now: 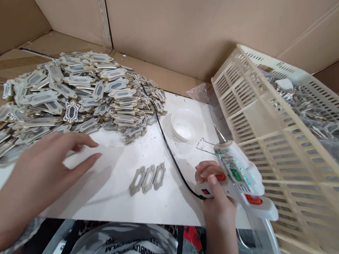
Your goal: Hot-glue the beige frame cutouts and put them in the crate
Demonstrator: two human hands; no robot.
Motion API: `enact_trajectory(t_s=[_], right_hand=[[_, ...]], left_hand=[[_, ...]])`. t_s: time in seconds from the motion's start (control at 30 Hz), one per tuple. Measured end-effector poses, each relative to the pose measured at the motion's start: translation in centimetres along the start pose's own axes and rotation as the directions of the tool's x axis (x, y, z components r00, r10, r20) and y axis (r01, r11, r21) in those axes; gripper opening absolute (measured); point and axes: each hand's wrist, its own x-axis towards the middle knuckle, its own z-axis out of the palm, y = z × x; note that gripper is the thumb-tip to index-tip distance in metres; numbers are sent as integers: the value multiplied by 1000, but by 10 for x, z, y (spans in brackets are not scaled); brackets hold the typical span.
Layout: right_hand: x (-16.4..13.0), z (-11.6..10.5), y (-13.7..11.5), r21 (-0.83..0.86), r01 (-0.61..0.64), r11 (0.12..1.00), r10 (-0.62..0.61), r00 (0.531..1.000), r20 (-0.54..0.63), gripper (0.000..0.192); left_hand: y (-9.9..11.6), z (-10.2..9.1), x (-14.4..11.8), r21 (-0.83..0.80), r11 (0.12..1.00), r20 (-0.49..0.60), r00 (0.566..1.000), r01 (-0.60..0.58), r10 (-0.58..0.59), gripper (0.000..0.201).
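My right hand [216, 186] grips the handle of a white hot glue gun [237, 172], its metal nozzle pointing up and away from me. A black cord runs from the handle across the white board toward the pile. My left hand [63, 162] hovers at the left over the board, thumb and fingers apart, with nothing in it. Between the hands, three small metal frame plates [147, 178] lie side by side. Beyond my left hand rises a large heap of similar metal frame plates [78, 91], some showing an ornate face.
Near the cord sits a round white bowl [187, 125]. At the right stands a cream plastic crate [253, 108] holding bagged metal pieces. Cardboard walls [179, 32] close off the back. Printed cloth [117, 248] shows below the white board's [116, 201] front edge.
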Motion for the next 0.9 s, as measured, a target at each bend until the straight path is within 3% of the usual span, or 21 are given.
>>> enact_trajectory(t_s=[0.1, 0.2, 0.33, 0.57, 0.67, 0.73, 0.9], right_hand=[[-1, 0, 0, -17, -18, 1000, 18, 1000, -5, 17], [-3, -1, -1, -58, -24, 998, 23, 1000, -14, 21], [-2, 0, -3, -66, -30, 997, 30, 999, -14, 22], [0, 0, -5, -97, -8, 995, 8, 1000, 0, 19], [-2, -1, -4, -81, -15, 997, 15, 1000, 2, 17], [-3, -1, -4, -63, -14, 998, 14, 1000, 2, 14], [-3, 1, -7, -76, 0, 997, 1, 1000, 17, 15]], left_hand=[[33, 12, 8, -107, 950, 92, 949, -292, 302, 31], [56, 30, 13, -88, 928, 231, 899, -362, 372, 36], [69, 45, 17, 17, 905, 301, 865, -425, 401, 40], [49, 30, 6, 81, 924, 346, 880, -373, 325, 46], [34, 21, -16, 54, 939, 370, 880, -341, 298, 47], [29, 16, -36, 1, 947, 315, 899, -321, 304, 46], [33, 6, -80, -107, 983, 299, 938, -147, 173, 43]])
